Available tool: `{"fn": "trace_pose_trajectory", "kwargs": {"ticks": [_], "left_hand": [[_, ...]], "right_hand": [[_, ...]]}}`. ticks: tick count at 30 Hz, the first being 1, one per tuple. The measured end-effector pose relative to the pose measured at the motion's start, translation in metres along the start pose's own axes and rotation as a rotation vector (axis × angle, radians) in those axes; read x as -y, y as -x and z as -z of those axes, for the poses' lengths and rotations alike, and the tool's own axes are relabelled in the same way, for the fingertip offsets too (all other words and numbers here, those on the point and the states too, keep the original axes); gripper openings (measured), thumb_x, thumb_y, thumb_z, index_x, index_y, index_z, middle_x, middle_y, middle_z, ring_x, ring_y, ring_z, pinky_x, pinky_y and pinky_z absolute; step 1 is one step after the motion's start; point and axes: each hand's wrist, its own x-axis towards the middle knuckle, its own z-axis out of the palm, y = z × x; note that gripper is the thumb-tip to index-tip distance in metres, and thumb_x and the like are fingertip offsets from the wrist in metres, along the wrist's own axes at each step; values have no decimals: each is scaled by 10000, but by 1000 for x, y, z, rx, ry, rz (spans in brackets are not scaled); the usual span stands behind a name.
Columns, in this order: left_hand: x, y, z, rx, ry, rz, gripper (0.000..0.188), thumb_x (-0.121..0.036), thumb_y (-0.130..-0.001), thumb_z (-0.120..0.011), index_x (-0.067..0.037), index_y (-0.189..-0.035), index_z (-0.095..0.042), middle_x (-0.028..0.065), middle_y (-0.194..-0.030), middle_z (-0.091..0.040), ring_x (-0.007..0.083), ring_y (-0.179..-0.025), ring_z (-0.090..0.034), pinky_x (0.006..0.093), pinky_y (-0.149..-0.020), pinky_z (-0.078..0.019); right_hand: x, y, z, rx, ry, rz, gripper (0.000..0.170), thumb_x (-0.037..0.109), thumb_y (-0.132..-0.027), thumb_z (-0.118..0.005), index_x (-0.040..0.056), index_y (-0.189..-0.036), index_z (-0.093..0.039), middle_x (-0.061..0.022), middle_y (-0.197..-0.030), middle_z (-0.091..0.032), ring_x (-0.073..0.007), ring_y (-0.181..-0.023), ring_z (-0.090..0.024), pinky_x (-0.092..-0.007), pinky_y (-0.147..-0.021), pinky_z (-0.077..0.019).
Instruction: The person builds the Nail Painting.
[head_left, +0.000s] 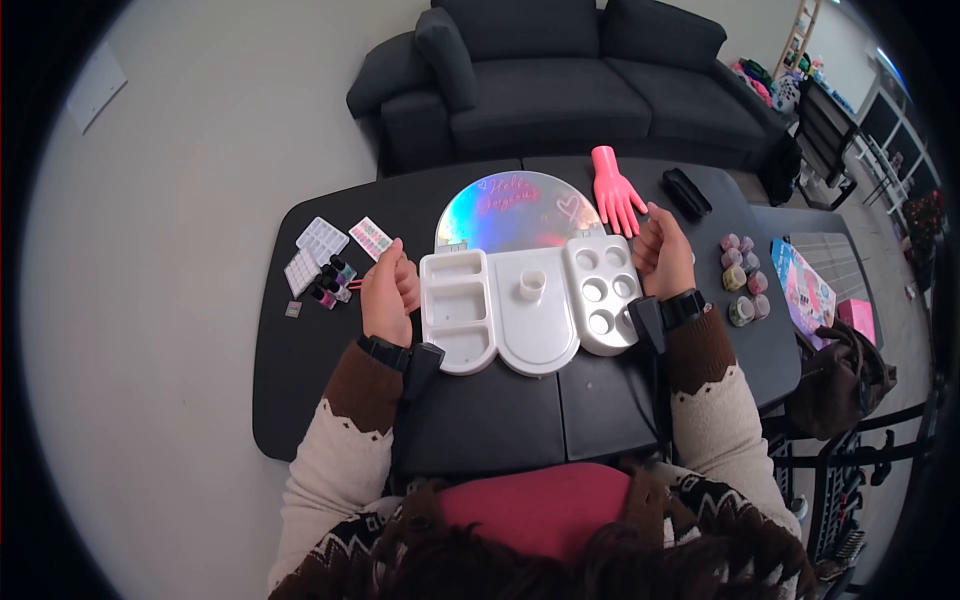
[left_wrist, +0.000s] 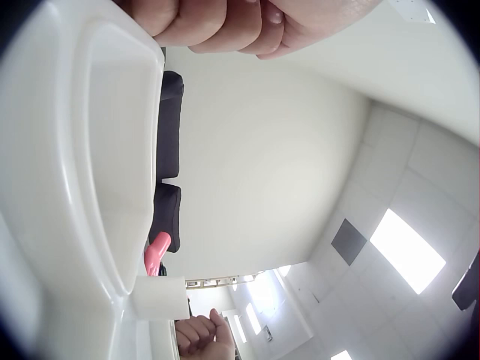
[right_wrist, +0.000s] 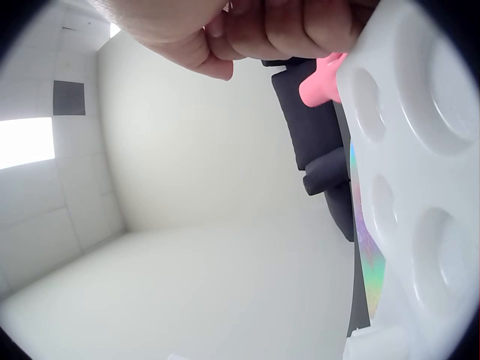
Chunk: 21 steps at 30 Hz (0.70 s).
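Observation:
A white tray set lies open on the black table, with a shiny round-topped lid behind it and a small white cup standing in its middle part. My left hand, its fingers curled with nothing visible in them, is at the tray's left edge beside the three-compartment side. My right hand is likewise curled and empty by the right side with round wells. Both wrist views show the curled fingers above the white plastic. Whether either hand touches the tray, I cannot tell.
Left on the table are nail polish bottles, white trays and a card of nails. To the right are a pink hand model, a black case and several small jars. A dark sofa stands behind.

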Motion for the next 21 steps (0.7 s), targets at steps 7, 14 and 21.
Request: {"fn": "trace_pose_trajectory", "kwargs": {"ticks": [7, 14, 21], "left_hand": [[-3, 2, -3, -12, -30, 11, 543, -339, -1160, -551, -228, -703, -280, -93, -615, -223, 62, -499, -181, 275, -469, -172], [8, -9, 14, -47, -202, -130, 320, -348, -1149, -569, -161, -890, -587, -30, -879, -617, 76, -797, -575, 265, -747, -465], [3, -8, 7, 173, -356, 27, 534, -377, -1156, -559, 1, -1529, -615, 154, -1559, -628, 205, -1432, -597, 361, -1221, -428]], "right_hand": [[-1, 0, 0, 4, -17, 1, 529, 322, -1085, -664, 225, -705, -309, 84, -624, -222, -79, -526, -213, -297, -493, -181], [1, -5, 9, -81, 295, -3, 280, 412, -1058, -684, 179, -905, -656, 45, -849, -627, -85, -768, -571, -287, -726, -451], [6, -3, 17, 236, 488, -123, 596, 508, -1054, -655, 39, -1422, -657, -96, -1341, -734, -208, -1264, -662, -370, -1128, -457]]}}
